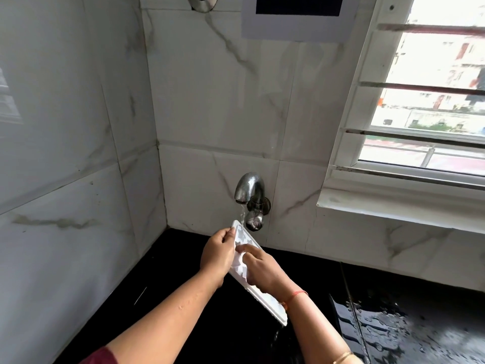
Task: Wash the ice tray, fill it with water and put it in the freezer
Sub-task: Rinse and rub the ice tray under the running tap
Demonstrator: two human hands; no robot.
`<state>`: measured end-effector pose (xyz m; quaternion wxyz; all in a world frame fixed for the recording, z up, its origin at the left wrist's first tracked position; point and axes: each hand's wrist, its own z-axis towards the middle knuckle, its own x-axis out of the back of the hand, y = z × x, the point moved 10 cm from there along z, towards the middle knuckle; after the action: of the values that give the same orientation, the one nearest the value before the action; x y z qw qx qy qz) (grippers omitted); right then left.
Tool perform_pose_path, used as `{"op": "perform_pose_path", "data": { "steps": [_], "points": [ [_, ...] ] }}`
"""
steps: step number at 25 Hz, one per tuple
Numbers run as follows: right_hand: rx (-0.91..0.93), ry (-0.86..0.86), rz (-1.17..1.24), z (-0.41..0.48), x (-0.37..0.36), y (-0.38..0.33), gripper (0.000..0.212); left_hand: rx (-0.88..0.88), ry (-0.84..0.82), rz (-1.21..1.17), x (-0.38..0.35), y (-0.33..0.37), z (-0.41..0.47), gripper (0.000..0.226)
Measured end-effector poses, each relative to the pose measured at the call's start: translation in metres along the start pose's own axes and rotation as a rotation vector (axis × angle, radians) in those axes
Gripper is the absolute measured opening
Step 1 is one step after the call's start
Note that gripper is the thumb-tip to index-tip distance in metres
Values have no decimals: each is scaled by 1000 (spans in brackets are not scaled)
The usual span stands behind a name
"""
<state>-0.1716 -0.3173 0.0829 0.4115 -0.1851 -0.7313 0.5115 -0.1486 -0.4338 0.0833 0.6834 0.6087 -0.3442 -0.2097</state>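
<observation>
A white plastic ice tray is held tilted under a chrome wall tap, its far end up at the spout. A thin stream of water falls from the tap onto that far end and runs off the tray's low near corner. My left hand grips the tray's left edge near the top, fingers curled round the rim. Lying across the tray's middle, my right hand has its fingertips down in the compartments.
A black sink lies below, with a wet black drainboard to the right. Marble-tiled walls meet in a corner on the left. A white window sill and a barred window are at the right.
</observation>
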Motion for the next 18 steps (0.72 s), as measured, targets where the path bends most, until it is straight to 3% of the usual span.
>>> {"op": "perform_pose_path", "data": {
  "steps": [13, 18],
  "points": [
    [-77, -40, 57, 3, 3, 10, 33, -14, -24, 35, -9, -4, 4, 24],
    [-55, -11, 1, 5, 4, 10, 42, -34, -2, 18, -5, -3, 3, 28]
  ]
}}
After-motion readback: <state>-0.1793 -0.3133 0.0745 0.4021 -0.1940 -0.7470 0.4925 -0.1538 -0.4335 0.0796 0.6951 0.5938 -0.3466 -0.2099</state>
